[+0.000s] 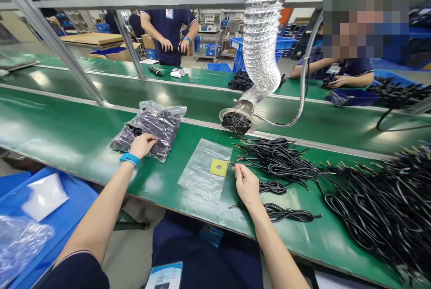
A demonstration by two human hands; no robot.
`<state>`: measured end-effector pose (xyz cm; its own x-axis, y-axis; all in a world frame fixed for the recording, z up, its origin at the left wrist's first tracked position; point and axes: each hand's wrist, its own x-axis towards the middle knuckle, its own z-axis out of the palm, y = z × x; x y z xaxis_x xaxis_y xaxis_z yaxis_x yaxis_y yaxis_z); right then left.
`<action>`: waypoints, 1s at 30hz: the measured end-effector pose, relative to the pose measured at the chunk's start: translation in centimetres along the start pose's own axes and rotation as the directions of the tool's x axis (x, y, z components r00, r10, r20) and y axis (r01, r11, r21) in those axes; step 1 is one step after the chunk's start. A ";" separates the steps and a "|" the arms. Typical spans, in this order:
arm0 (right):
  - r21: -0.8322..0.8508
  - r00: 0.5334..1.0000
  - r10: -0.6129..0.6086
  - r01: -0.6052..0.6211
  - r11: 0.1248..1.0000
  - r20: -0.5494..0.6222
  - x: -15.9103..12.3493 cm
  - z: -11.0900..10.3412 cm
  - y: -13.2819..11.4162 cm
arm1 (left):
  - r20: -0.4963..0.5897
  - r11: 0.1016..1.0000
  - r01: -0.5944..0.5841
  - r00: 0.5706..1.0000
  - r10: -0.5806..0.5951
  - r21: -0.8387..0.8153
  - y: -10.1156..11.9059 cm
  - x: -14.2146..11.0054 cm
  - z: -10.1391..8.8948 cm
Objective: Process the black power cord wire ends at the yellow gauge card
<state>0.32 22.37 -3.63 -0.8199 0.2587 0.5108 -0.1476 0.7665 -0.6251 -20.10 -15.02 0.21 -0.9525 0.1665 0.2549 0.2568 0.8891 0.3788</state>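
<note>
Cable point(232, 164) apparently in right hand point(247, 185)

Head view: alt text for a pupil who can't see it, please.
A person's right hand pinches a black cable end beside a yellow square; the left hand is at a bag of dark parts on a green workbench.

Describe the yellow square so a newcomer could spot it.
On the green bench lies a clear flat bag. The yellow square is at its right edge, just left of the right hand. Unlike the black cables nearby, it is flat with a pale round centre.
</note>
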 end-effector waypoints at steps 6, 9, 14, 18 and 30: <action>0.020 1.000 0.010 -0.010 1.000 -0.001 0.1 0.0 0.0 | -0.010 0.992 0.069 0.997 -0.071 -0.101 0.0 0.3 0.8; 0.011 1.000 -0.010 0.010 1.000 -0.002 0.1 0.0 -0.1 | 0.012 0.977 0.111 0.994 -0.111 -0.180 -0.2 0.7 1.0; -0.033 0.997 -0.070 0.069 0.997 -0.014 0.1 0.1 -0.2 | 0.034 0.947 0.149 0.989 -0.146 -0.286 -0.3 1.1 1.3; -0.060 0.994 -0.102 0.100 0.993 -0.031 0.1 0.1 -0.3 | -0.027 0.937 0.118 0.990 -0.135 -0.330 0.0 1.0 1.2; -0.097 0.995 -0.093 0.090 0.991 -0.029 0.3 0.5 0.8 | -0.201 0.907 0.092 0.961 -0.189 -0.411 1.3 1.6 2.4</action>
<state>-0.31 22.73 -4.29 -0.7862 0.2035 0.5835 -0.1663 0.8397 -0.5169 -21.67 -12.58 -0.99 -0.9313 -0.0935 0.3522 0.2123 0.6464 0.7329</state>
